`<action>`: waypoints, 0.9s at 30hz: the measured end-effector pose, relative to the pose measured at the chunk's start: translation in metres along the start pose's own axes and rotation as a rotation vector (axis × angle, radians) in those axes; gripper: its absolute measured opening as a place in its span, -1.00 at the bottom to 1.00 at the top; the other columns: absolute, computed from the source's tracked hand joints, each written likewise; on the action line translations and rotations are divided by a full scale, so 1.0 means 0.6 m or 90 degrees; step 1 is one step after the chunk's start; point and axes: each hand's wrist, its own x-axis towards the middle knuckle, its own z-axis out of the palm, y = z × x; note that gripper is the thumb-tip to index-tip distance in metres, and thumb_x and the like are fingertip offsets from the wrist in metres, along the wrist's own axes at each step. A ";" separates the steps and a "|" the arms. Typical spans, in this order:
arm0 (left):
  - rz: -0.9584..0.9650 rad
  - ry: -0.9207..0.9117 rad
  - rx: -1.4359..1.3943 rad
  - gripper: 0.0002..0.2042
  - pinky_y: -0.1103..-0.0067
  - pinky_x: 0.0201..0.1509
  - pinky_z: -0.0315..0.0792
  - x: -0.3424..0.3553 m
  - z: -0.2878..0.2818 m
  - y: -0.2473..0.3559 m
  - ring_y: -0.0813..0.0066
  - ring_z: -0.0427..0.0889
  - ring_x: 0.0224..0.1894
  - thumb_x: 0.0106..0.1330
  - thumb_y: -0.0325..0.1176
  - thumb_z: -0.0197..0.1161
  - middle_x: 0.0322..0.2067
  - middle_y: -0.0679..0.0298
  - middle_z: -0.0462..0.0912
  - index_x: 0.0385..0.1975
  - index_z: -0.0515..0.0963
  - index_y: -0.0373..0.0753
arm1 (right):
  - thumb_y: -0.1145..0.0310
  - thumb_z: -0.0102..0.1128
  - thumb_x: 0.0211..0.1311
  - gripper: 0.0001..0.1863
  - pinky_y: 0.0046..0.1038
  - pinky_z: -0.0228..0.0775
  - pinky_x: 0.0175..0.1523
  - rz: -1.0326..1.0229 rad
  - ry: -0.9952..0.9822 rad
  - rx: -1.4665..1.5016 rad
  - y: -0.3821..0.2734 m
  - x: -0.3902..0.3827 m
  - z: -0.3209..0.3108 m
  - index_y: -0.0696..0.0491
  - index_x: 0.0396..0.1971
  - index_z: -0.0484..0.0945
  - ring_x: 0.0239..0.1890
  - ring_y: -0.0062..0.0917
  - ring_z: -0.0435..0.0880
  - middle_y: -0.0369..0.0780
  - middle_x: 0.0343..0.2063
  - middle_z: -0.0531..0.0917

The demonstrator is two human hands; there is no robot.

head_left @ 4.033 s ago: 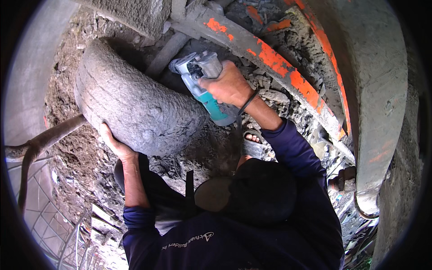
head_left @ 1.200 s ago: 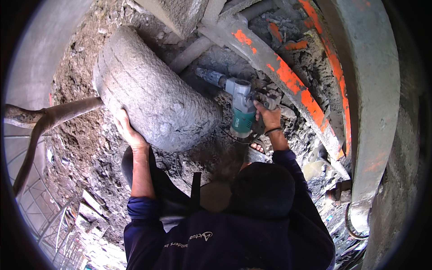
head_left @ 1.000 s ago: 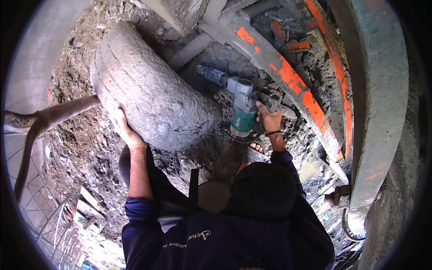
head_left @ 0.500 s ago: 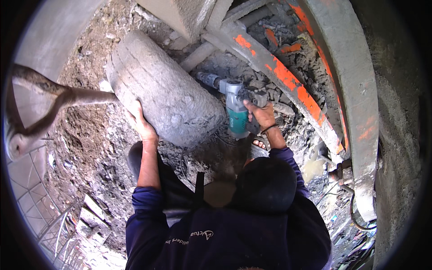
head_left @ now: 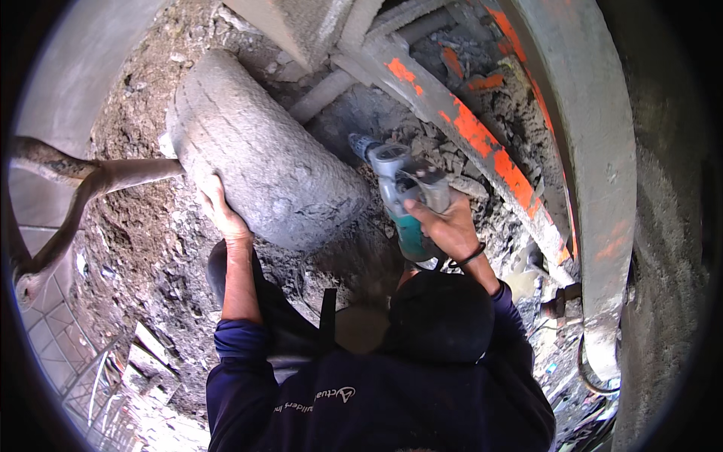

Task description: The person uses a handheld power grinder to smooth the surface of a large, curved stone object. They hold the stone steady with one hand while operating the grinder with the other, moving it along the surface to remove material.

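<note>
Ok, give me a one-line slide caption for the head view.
Amid rubble, the left hand rests against a large rounded grey mass; the right hand grips a grey-and-green power tool.

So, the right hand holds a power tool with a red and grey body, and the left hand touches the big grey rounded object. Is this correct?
Not quite: the power tool in the right hand is teal and grey, not red and grey, as the head view shows. The left hand does touch the big grey rounded object.
</note>
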 end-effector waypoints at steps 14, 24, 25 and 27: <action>-0.017 -0.035 -0.049 -0.40 0.32 0.44 0.26 -0.009 0.005 0.008 0.31 0.46 0.25 0.51 0.00 0.22 0.22 0.16 0.52 0.38 0.37 -0.28 | 0.39 0.42 0.37 -0.84 -0.54 0.39 -0.44 -0.029 0.019 0.104 0.005 0.038 0.008 0.17 -0.28 0.65 -0.55 -0.69 0.56 -0.32 -0.53 0.64; -0.032 -0.004 -0.026 -0.35 0.29 0.42 0.27 -0.024 -0.003 0.020 0.32 0.43 0.28 0.49 0.11 0.21 0.25 0.18 0.47 0.38 0.35 -0.24 | 0.45 0.35 0.30 -0.89 -0.39 0.43 -0.54 0.098 0.197 0.311 0.279 0.078 0.009 0.14 -0.32 0.60 -0.65 -0.49 0.55 -0.27 -0.61 0.56; -0.029 0.000 -0.038 -0.35 0.29 0.42 0.27 -0.022 0.003 0.018 0.32 0.43 0.28 0.49 0.11 0.21 0.24 0.18 0.48 0.38 0.35 -0.23 | 0.40 0.35 0.31 -0.86 -0.37 0.45 -0.51 0.109 0.193 0.344 0.292 0.075 0.010 0.12 -0.26 0.59 -0.64 -0.48 0.54 -0.28 -0.60 0.54; -0.046 -0.018 -0.047 -0.37 0.28 0.43 0.26 -0.015 -0.007 0.006 0.32 0.42 0.27 0.49 0.11 0.20 0.23 0.19 0.48 0.36 0.37 -0.23 | 0.33 0.34 0.31 -0.79 -0.34 0.47 -0.48 0.168 0.197 0.421 0.315 0.073 0.010 0.09 -0.17 0.57 -0.61 -0.47 0.51 -0.30 -0.57 0.51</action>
